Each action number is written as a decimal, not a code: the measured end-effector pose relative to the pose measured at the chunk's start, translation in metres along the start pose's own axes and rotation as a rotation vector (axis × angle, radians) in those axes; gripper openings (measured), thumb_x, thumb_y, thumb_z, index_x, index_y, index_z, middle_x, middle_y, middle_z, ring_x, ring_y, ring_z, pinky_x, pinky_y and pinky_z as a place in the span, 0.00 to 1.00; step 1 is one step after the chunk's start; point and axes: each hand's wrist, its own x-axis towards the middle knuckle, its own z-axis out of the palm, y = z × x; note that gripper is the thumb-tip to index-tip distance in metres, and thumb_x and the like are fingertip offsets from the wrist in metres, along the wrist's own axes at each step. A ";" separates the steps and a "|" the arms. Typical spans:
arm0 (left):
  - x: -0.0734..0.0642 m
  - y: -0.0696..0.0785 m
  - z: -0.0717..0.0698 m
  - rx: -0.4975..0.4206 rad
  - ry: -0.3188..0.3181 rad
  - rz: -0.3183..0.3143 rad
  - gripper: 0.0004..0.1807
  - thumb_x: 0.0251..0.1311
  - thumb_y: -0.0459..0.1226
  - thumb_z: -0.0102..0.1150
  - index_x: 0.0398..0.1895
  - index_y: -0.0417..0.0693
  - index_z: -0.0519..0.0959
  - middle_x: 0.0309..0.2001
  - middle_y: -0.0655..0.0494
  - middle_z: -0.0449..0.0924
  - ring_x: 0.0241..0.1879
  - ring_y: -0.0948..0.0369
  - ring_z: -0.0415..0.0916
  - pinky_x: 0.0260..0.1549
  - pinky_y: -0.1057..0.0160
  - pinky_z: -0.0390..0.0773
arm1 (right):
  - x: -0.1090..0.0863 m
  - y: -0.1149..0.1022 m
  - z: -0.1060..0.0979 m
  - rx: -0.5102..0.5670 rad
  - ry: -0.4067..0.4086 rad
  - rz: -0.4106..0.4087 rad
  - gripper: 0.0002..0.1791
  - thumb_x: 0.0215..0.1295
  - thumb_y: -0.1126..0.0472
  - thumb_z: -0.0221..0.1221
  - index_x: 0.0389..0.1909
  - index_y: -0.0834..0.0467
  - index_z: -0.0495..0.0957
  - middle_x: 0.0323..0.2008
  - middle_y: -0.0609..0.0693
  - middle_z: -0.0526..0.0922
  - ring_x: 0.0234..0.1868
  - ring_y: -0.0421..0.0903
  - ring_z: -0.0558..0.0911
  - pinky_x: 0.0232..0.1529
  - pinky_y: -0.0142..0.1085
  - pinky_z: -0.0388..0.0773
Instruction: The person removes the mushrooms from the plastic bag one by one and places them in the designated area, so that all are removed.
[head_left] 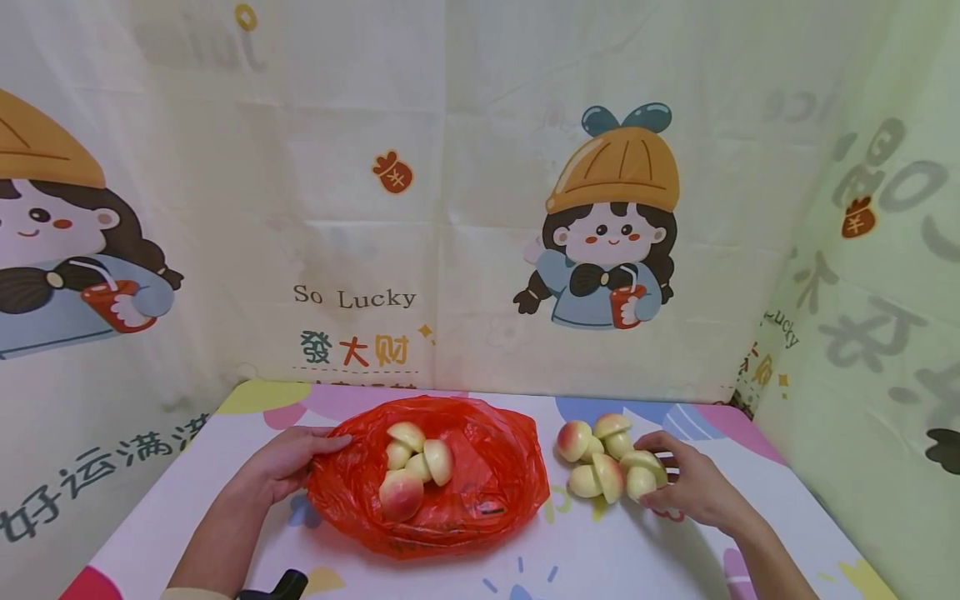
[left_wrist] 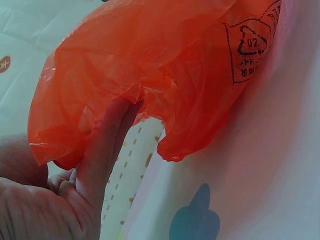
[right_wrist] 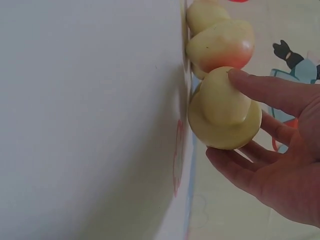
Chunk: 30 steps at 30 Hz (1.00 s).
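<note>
A red plastic bag [head_left: 502,500] lies spread wide on the table, its mouth facing up. Inside it are a few cream-coloured toy mushrooms [head_left: 402,495] with pink-tinged caps. At the bag's left side, my left hand [head_left: 288,458] holds the rim between thumb and fingers; the left wrist view shows the fingers [left_wrist: 100,145] under the red film. To the right of the bag, my right hand [head_left: 693,483] grips one toy mushroom [right_wrist: 225,107], thumb on its stem and fingers around the cap. This mushroom sits beside several loose mushrooms [head_left: 606,477] grouped on the table.
The table [head_left: 570,550] has a white top with colourful printed patterns. Behind it hangs a pale printed cloth [head_left: 472,250] with cartoon figures, and similar cloth closes off both sides. A dark strap-like object [head_left: 288,583] shows near the left forearm.
</note>
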 end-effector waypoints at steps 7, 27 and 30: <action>-0.001 0.000 0.001 -0.002 -0.003 0.001 0.30 0.74 0.41 0.60 0.72 0.31 0.70 0.45 0.49 0.89 0.41 0.52 0.90 0.43 0.52 0.90 | 0.000 0.001 0.004 0.026 0.004 0.020 0.38 0.43 0.67 0.80 0.58 0.58 0.75 0.61 0.62 0.77 0.52 0.57 0.81 0.21 0.40 0.82; -0.001 0.000 0.000 0.015 -0.006 0.003 0.30 0.74 0.41 0.59 0.72 0.31 0.70 0.45 0.49 0.88 0.41 0.52 0.90 0.43 0.52 0.90 | 0.001 0.000 0.013 0.014 0.059 0.036 0.41 0.39 0.72 0.79 0.59 0.58 0.75 0.60 0.61 0.78 0.35 0.48 0.80 0.15 0.35 0.77; 0.000 -0.001 0.000 0.014 -0.007 0.005 0.30 0.74 0.41 0.59 0.72 0.31 0.70 0.45 0.49 0.88 0.40 0.52 0.90 0.43 0.52 0.90 | 0.001 -0.001 0.014 -0.006 0.074 0.018 0.41 0.38 0.72 0.79 0.58 0.58 0.75 0.59 0.60 0.79 0.37 0.49 0.81 0.15 0.35 0.77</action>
